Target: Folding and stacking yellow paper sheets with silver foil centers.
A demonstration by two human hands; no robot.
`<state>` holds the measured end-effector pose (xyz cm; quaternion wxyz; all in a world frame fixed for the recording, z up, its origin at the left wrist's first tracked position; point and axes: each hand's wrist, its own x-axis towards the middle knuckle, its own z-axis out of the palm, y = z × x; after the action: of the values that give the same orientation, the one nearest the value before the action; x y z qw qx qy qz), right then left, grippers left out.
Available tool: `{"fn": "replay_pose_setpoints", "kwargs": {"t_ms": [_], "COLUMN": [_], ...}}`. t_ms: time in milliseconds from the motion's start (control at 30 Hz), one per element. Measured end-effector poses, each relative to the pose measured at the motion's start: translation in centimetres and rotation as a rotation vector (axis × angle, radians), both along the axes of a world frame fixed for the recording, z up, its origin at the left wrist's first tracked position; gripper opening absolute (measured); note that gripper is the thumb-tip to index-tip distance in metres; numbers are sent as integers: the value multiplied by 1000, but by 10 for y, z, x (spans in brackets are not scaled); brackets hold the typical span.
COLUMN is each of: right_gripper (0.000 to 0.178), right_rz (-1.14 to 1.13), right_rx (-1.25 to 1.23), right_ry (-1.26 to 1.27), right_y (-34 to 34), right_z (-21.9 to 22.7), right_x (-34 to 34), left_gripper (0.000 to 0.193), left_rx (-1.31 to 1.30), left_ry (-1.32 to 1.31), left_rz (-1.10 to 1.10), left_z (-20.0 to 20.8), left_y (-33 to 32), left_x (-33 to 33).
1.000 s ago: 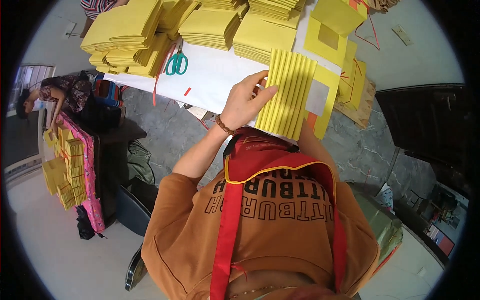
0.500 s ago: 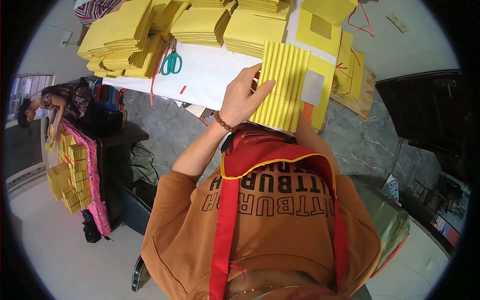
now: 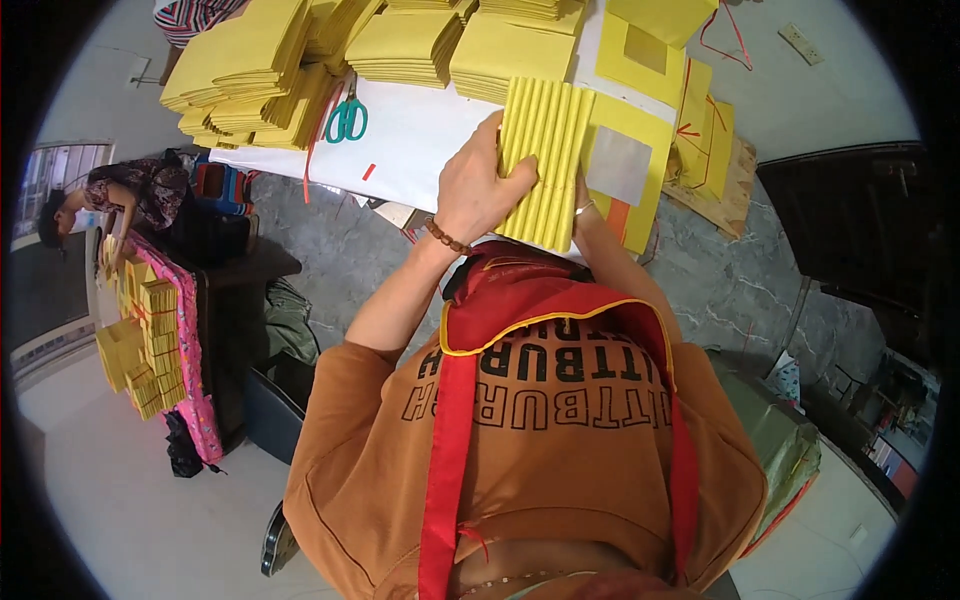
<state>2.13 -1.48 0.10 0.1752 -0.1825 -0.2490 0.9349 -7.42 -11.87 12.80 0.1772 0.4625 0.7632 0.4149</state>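
Observation:
A ridged bundle of yellow paper (image 3: 548, 150), its folds lying side by side like thin rolls, is held up over the near edge of the white table. My left hand (image 3: 478, 185) grips its left side, the thumb lying across the front ridges and the other fingers partly hidden behind. On the far side, my right hand (image 3: 583, 196) holds the right edge; most of its fingers are out of sight behind the paper. Just right of the bundle lies a yellow sheet (image 3: 645, 125) with a grey square patch (image 3: 620, 165) and an orange strip (image 3: 618, 219).
Stacks of folded yellow paper (image 3: 400, 52) line the back of the white table (image 3: 410, 125). Green-handled scissors (image 3: 347, 120) and a red scrap (image 3: 369, 172) lie there too. Red-tied yellow packets (image 3: 700, 140) stand at right. Another person (image 3: 140, 200) bends over a side table at left.
Both hands have carried the bundle a little to the left and turned it so its face looks narrower. More of my right hand and wrist now shows beside it.

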Motion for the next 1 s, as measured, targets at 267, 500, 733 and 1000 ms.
{"fn": "replay_pose_setpoints", "kwargs": {"t_ms": [267,500,733,1000], "right_gripper": [77,54,69,75], "right_rz": [-15,101,324,238], "right_rx": [-4,-70,364,424], "right_ry": [4,-81,-298,-522], "right_y": [-1,0,7,6], "right_z": [-13,-6,24,4], "right_x": [-3,-25,-72,-54], "left_gripper": [61,96,39,35], "left_rx": [67,244,440,998], "left_ry": [145,-539,-1417,-1325], "left_rz": [-15,6,325,767], "left_z": [-10,-52,-138,-176], "left_y": [-4,-27,-60,-23], "left_x": [-4,-30,-81,-128]}}
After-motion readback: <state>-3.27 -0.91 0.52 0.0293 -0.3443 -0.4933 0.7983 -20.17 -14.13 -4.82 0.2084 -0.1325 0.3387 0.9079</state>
